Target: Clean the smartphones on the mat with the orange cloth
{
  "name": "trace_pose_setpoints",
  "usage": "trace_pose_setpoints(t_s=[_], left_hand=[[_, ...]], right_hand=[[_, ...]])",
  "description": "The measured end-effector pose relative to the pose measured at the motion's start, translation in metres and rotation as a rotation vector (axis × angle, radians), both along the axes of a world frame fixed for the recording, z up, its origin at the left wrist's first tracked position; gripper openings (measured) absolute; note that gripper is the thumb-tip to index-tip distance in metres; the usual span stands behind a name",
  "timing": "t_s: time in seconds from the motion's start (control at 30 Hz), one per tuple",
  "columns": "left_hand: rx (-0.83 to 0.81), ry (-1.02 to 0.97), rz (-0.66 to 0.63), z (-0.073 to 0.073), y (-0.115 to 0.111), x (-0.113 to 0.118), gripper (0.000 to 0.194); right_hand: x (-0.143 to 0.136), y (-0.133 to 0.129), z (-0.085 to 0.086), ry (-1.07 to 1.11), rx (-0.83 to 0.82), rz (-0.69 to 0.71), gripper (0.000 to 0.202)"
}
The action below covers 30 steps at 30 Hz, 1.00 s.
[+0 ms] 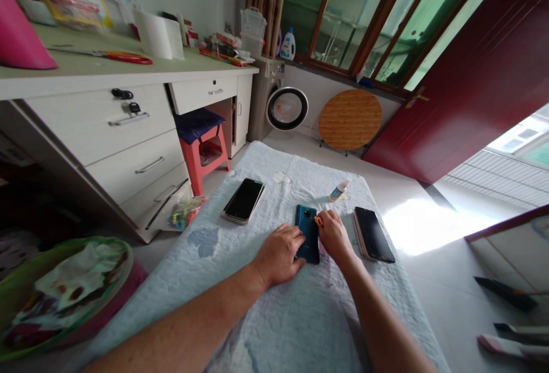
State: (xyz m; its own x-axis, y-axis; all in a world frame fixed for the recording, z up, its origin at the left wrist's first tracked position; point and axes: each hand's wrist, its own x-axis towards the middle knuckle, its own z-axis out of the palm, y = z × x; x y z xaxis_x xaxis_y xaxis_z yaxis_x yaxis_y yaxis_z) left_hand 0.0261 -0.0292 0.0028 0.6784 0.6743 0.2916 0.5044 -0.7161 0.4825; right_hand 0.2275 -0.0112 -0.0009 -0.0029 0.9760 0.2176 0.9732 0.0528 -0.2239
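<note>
The right hand (329, 227) is closed with its fingertips on a small orange piece (318, 221), at the upper right edge of the blue phone (307, 241), while the left hand (281, 252) is open, its bent fingers touching this phone at its left side. The blue phone lies back side up on the pale cloth (274, 181); from it, the small bottle (338, 191) stands at one o'clock, the pink-edged phone (374, 234) lies at three and the silver-edged phone (243, 200) at ten.

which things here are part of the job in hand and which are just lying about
Likely in the job:
- blue phone, touched by the left hand
- small orange item in the right hand
- perhaps the small bottle and two other phones

Lying about:
- scissors
- paper roll
- red stool
</note>
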Motion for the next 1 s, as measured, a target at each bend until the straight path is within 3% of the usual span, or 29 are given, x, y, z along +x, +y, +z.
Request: trace_pose_setpoints(t_s=[0.2,0.33,0.73,1.0], left_hand=[[0.006,0.010,-0.016,-0.003,0.000,0.000,0.039],[0.006,0.007,-0.019,-0.003,0.000,-0.001,0.040],[-0.003,-0.004,-0.018,0.000,0.001,0.000,0.039],[-0.007,0.003,-0.012,0.001,0.002,-0.001,0.041]], right_hand=[[-0.019,-0.037,0.020,0.062,-0.070,0.119,0.021],[-0.026,-0.042,0.025,0.102,-0.085,0.181,0.022],[-0.002,0.024,0.004,0.128,0.023,0.051,0.023],[-0.021,0.049,0.008,0.068,-0.024,0.089,0.023]])
